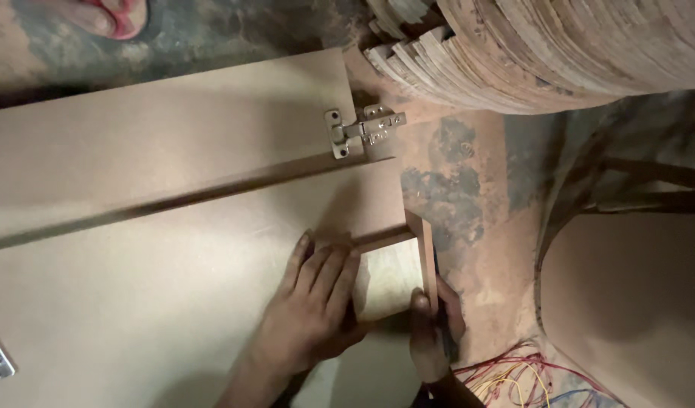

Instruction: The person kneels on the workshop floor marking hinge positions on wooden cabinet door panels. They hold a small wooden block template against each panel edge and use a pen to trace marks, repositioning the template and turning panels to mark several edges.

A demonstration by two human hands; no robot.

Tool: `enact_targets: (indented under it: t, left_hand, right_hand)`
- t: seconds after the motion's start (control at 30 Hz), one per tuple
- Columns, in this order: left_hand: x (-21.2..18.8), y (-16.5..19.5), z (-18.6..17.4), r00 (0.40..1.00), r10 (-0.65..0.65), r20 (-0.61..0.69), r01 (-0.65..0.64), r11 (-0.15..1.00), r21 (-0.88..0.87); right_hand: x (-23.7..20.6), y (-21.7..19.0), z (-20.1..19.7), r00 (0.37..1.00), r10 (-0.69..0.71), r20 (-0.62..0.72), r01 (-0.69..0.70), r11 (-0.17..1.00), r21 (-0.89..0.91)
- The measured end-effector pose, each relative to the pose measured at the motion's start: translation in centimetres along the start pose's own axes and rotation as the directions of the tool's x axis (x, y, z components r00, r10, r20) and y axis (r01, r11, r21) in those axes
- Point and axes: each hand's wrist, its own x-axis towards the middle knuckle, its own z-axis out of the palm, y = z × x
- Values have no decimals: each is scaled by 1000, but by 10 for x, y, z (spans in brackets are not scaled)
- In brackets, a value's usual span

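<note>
Head view: we look down on smooth, matte brown boards. A small wooden frame of thin brown strips sits at the edge of the large flat panel, with a pale plywood face inside it. Our left hand lies flat, fingers together, on the panel and touching the frame's left side. Our right hand grips the frame's outer strip, thumb on top. A second board stands on edge behind, carrying a shiny metal hinge. Beyond is a stained, patchy floor, a stack of plywood sheets, and tangled red and yellow wires.
</note>
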Motion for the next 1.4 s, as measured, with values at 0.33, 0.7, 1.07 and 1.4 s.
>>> enact_targets:
  t: [0.33, 0.7, 1.07, 1.4]
  left_hand:
    - [-2, -3, 1, 997, 32, -73, -28, 998, 60]
    - [4, -8, 4, 999, -42, -27, 43, 999, 16]
    - [1, -7, 1, 997, -79, -17, 80, 996, 38]
    - [-2, 24, 9, 949, -287, -130, 295, 954, 50]
  right_hand:
    - [-4, 13, -2, 993, 113, -23, -112, 994, 9]
    - [-1, 15, 2, 1000, 18, -17, -20, 996, -84]
    - [5, -11, 9, 996, 56, -67, -62, 993, -97]
    - [1, -37, -2, 997, 40, 73, -41, 999, 15]
